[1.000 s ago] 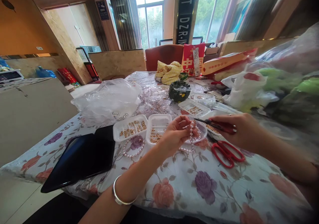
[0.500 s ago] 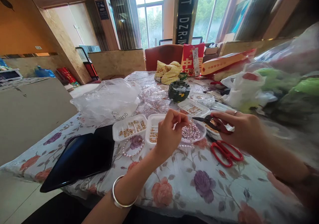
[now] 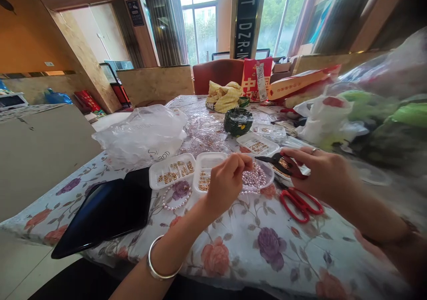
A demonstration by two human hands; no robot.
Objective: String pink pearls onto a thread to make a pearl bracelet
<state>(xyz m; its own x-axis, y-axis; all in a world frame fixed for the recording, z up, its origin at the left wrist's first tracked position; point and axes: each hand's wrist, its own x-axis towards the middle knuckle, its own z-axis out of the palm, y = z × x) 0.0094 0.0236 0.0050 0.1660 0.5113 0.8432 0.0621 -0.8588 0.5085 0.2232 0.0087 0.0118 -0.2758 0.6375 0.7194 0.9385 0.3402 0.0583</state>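
Tabletop (image 3: pixel 247 275): covered in floral cloth, carrying the bead bowl (image 3: pixel 272 180).
Plastic bag (image 3: pixel 140 135): crumpled and translucent, well to the left of the bead bowl and somewhat farther back.
Black slab (image 3: pixel 106 215): glossy, well left of the bead bowl and nearer the person.
Right hand (image 3: pixel 316 171): to the right of the bead bowl, fingers wrapped around the pliers (image 3: pixel 275 159).
Left hand (image 3: pixel 225 180): at the bead bowl's left edge, hiding part of it; thumb and forefinger tips pressed together, though I cannot tell what, if anything, is between them.
White trays: one (image 3: pixel 211 159) just left of the bead bowl, another (image 3: pixel 152 180) farther left, both with gold beads.
Red scissors (image 3: pixel 303 206): to the right of the bead bowl, handles toward the person.
Green coil (image 3: pixel 238 122): behind the bead bowl.
Pliers: tips above the bead bowl's back edge, pointing left.
Beaded loop (image 3: pixel 176 207): lying left of the bead bowl, slightly nearer the person.
Pinkish beads (image 3: pixel 255 176): heaped inside the bead bowl.
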